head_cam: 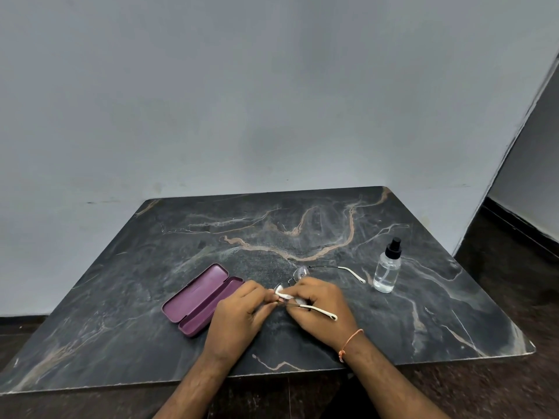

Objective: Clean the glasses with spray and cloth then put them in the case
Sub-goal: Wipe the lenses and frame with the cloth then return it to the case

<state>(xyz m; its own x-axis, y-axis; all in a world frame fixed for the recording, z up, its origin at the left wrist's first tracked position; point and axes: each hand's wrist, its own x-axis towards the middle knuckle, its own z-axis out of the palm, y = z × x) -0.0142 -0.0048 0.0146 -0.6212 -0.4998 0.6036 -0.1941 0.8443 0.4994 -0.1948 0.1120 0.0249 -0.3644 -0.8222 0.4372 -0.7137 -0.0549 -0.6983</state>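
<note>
Both hands are closed together over the tabletop (393,313): the left hand (239,313) pinches the glasses (299,275), and the right hand (320,303) presses the white cloth (284,295) on a lens. An open purple case (201,299) lies just left; the spray bottle (387,267) stands right.

dark marble worktop (302,231) with tan veins, plain grey wall (242,101) behind, dark floor (514,282) at right, black skirting (520,223) along wall base
</note>
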